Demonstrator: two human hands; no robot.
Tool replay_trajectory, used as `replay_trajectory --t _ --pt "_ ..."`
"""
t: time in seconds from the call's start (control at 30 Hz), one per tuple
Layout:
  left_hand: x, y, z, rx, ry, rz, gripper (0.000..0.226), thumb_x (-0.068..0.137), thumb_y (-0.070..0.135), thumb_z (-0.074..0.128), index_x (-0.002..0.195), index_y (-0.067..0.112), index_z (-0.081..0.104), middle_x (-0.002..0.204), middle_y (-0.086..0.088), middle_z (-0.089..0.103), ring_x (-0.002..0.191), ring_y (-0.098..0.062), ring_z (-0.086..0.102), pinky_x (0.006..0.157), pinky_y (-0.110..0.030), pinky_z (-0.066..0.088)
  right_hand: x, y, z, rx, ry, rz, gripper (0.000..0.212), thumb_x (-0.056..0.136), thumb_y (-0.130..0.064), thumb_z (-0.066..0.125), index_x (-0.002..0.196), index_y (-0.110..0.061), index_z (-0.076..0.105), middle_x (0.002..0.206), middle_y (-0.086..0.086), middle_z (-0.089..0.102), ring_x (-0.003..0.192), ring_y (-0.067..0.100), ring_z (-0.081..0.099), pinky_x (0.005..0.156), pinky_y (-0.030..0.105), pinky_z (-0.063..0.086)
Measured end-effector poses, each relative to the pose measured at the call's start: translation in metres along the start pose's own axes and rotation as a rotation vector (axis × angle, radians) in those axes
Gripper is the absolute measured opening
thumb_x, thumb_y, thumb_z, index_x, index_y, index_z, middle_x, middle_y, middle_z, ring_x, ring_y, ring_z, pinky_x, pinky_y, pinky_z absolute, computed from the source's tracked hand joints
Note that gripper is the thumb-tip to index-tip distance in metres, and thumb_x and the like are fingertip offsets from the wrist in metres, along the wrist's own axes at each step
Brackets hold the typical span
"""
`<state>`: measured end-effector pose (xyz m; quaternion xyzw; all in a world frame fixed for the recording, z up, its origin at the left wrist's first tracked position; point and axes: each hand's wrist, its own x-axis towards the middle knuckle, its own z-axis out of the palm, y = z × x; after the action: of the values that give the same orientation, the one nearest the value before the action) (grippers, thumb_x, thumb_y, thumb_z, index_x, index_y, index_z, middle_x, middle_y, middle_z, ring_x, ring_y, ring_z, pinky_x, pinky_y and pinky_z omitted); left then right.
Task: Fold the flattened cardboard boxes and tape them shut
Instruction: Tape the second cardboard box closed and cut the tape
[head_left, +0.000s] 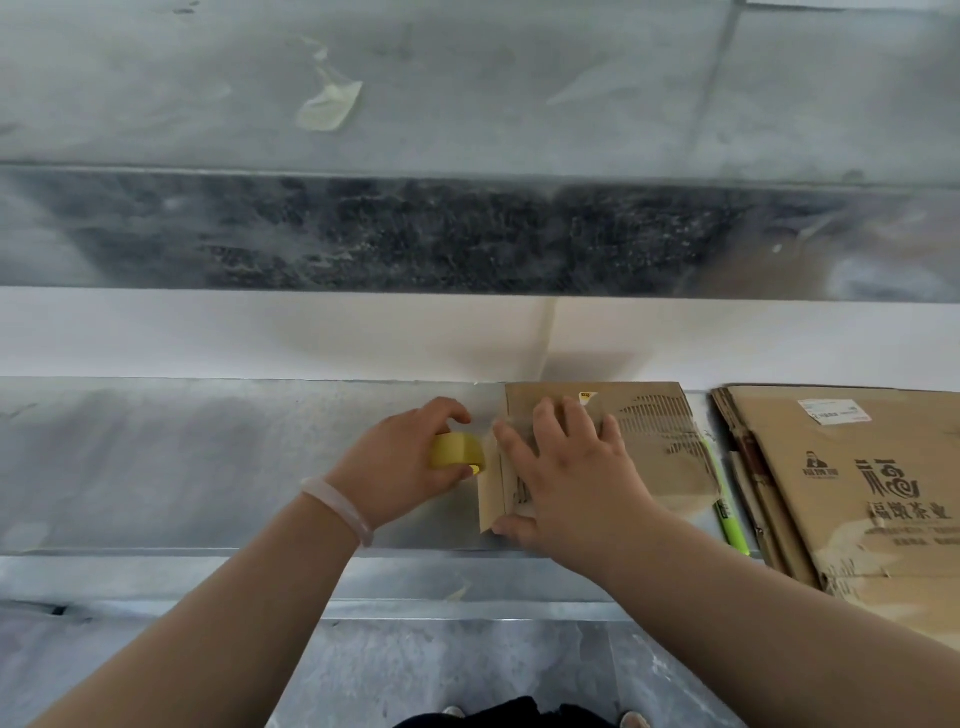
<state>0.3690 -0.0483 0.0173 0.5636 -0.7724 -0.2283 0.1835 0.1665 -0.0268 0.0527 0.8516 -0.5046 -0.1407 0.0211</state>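
A small brown cardboard box (654, 447) lies on the grey ledge (208, 467), its surface partly torn. My right hand (566, 473) presses flat on its left part, fingers spread and the thumb at the near left corner. Just left of the box, my left hand (400, 467) grips a yellow tape roll (457, 452) against the box's left edge. A short clear strip of tape runs from the roll to the box.
A stack of flattened cardboard boxes (852, 499) with printed characters lies at the right. A green pen-like tool (727, 514) rests between that stack and the small box. A loose scrap of tape (327, 104) sticks to the upper surface. The ledge's front edge runs below my wrists.
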Motion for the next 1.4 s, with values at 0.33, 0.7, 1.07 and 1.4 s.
replay_trajectory --t 0.33,0.7,1.07,1.4 --pt "0.001 0.0 0.008 0.139 0.055 0.078 0.036 0.084 0.045 0.067 0.116 0.027 0.065 0.102 0.008 0.063 0.095 -0.013 0.057 0.083 -0.027 0.044 0.001 -0.006 0.005 -0.005 -0.005 0.019 0.085 0.086 -0.069 0.049 0.15 -0.025 0.016 0.151 0.018 0.014 0.138 0.043 0.016 0.11 0.065 0.022" --pt "0.008 -0.009 0.008 0.215 -0.029 0.029 0.045 0.082 0.056 0.061 0.122 0.034 0.06 0.103 0.01 0.062 0.095 -0.013 0.059 0.085 -0.028 0.045 -0.004 -0.004 0.009 0.012 0.04 0.013 0.083 0.089 -0.066 0.046 0.152 -0.025 0.011 0.153 0.018 0.014 0.141 0.041 0.013 0.112 0.063 0.019" --pt "0.001 -0.001 0.023 0.024 0.102 -0.037 0.021 0.081 0.041 0.073 0.099 0.03 0.075 0.101 0.016 0.053 0.087 -0.004 0.052 0.084 -0.026 0.046 -0.01 0.001 0.02 0.045 0.098 0.019 0.081 0.089 -0.07 0.036 0.153 -0.028 0.008 0.156 0.018 0.015 0.143 0.041 0.011 0.115 0.063 0.013" --pt "0.007 0.01 0.032 0.063 0.166 -0.083 0.007 0.082 0.037 0.07 0.077 0.037 0.073 0.09 0.03 0.047 0.077 -0.005 0.055 0.07 -0.027 0.042 -0.065 0.082 0.062 0.76 0.789 0.55 0.046 0.101 -0.051 0.023 0.139 -0.031 0.04 0.133 -0.017 0.04 0.119 0.015 0.048 0.098 0.037 0.041"
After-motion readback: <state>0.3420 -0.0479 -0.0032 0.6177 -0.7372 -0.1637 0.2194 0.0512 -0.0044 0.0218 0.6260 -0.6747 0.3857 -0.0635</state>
